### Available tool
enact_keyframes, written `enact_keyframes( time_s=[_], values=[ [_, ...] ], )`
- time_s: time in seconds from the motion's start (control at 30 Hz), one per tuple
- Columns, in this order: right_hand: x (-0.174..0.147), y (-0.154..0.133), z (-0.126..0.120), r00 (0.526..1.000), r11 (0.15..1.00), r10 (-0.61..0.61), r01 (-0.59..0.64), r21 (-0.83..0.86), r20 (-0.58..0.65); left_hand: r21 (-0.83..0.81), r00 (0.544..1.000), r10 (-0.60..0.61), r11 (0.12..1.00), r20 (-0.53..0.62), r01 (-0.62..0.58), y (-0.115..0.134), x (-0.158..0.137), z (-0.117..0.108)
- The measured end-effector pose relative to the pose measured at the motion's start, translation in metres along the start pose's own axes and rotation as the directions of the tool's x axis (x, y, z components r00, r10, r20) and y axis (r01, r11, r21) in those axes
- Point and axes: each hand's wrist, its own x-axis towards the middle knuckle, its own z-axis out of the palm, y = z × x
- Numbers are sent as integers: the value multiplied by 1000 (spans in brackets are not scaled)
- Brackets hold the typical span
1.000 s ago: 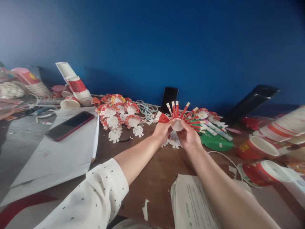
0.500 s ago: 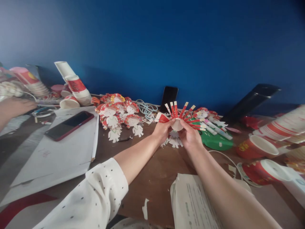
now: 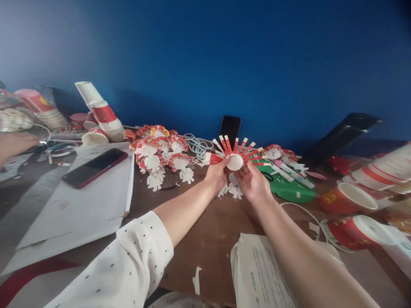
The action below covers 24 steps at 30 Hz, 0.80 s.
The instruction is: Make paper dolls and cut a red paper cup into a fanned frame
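A paper cup cut into strips [image 3: 235, 162] is held up in front of me. Its round white base faces me, and red strips with pale tips fan out above and to both sides. My left hand [image 3: 218, 173] pinches the left edge of the base, thumb on the front, near a wider uncut red piece. At the lower right of the base is my right hand [image 3: 253, 183], its thumb apart from the fingers and the fingertips close under the cup. Just below, white paper cut-out figures [image 3: 235, 191] lie partly hidden behind my hands.
Finished-looking paper lions [image 3: 150, 149] pile up on the left. Pens [image 3: 290, 173] rest on a green sheet [image 3: 289, 190]. A phone [image 3: 230, 127] leans at the wall; another phone [image 3: 95, 167] lies on white board. Paper cups [image 3: 349, 197] stand right. Another person's hand [image 3: 16, 145] is far left.
The cut cup has turned and shifted slightly left, its base now facing me more fully. My right thumb has come off the base and that hand has loosened.
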Motion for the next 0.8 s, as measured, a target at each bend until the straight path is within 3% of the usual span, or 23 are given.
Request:
enact_keyframes(
  time_s=[0.2, 0.47, 0.8],
  values=[
    [0, 2, -3, 1000, 1000, 14, -14, -2, 27, 28, 1000, -4, 1000, -18, 4, -1, 2, -2],
    [-1, 2, -2, 991, 991, -113, 118, -61, 76, 101, 988, -27, 995, 154, 12, -8, -4, -2],
    [-3, 0, 0, 995, 995, -95, 96, -38, 32, 115, 977, -21, 993, 212, -3, -9, -3, -4]
  ],
)
